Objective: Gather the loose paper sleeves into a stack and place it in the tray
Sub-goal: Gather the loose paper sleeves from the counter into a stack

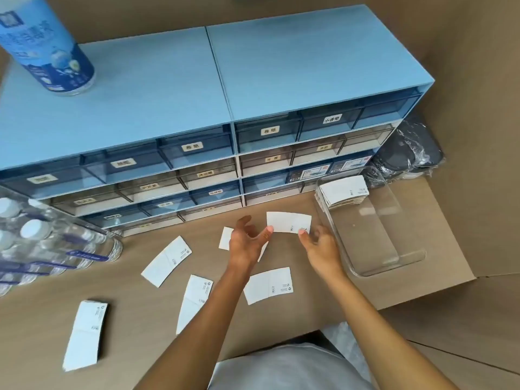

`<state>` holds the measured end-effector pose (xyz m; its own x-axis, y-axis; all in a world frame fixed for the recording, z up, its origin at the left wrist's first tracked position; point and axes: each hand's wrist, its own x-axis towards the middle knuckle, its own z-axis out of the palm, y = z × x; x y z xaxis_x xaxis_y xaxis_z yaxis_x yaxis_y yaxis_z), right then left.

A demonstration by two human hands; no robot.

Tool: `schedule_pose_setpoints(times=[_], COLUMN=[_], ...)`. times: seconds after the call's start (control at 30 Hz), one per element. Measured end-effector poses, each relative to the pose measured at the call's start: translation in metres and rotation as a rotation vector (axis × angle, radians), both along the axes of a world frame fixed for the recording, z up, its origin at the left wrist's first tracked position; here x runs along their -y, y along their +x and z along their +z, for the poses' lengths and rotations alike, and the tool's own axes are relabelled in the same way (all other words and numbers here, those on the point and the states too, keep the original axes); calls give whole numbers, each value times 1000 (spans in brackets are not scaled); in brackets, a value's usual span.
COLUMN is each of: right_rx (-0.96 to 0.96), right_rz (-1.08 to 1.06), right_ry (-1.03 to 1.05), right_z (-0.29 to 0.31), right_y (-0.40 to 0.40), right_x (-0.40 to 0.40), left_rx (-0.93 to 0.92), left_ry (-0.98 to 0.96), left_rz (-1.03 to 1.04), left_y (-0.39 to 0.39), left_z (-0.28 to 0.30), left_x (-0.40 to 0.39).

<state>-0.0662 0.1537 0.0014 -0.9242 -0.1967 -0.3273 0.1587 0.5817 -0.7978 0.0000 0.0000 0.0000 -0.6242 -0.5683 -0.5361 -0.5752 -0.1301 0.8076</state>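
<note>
Both hands hold one white paper sleeve (288, 222) just above the floor. My left hand (247, 242) pinches its left edge and my right hand (319, 246) its right lower corner. Another sleeve (225, 238) lies partly hidden under my left hand. More loose sleeves lie on the cardboard: one (166, 260) at the left, one (195, 301) under my left forearm, one (268, 285) between my arms. A thicker pile of sleeves (85, 334) sits at the lower left. The clear plastic tray (405, 263) stands to the right, with a stack of sleeves (343, 191) in its far end.
A blue drawer cabinet (197, 108) with labelled drawers stands behind the work area, a blue bottle (50, 46) on top. A shrink-wrapped pack of water bottles (42, 243) lies at the left. Dark wrapped items (408, 153) sit behind the tray.
</note>
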Motion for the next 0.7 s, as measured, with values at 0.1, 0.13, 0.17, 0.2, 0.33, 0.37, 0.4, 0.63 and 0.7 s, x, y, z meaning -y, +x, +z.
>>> schedule_pose_setpoints(times=[0.1,0.13,0.17,0.2,0.33,0.37,0.4,0.63,0.7], right_rx=[35,55,73,86,77,81,88,121,138], right_rz=[-24,-27,-36,-46,-60,-57,-54,-131,-170], right_ry=[-21,-12,-8,5,48,55,63,129,136], right_z=[-5,-4,-7,-7,-12,-13,-13,-20,-21], right_y=[-11,-13,-17,-19,-27,-29,-30,-30,-28], right_x=[4,6,8,10,16,17,19,24,25], left_rx=[53,66,80,89,86,88,93,141,158], left_ry=[33,46,40,28,59,64,45,-35,-57], left_rz=[4,21,34,42,71,75,71,26,25], left_y=[-17,-22,-27,-32,-49,-52,-54,-58,-55], left_z=[-5,-6,-10,-12,-23,-26,-28,-34,-34], left_x=[-1,-1,-1,-2,-3,-4,-5,-3,-8])
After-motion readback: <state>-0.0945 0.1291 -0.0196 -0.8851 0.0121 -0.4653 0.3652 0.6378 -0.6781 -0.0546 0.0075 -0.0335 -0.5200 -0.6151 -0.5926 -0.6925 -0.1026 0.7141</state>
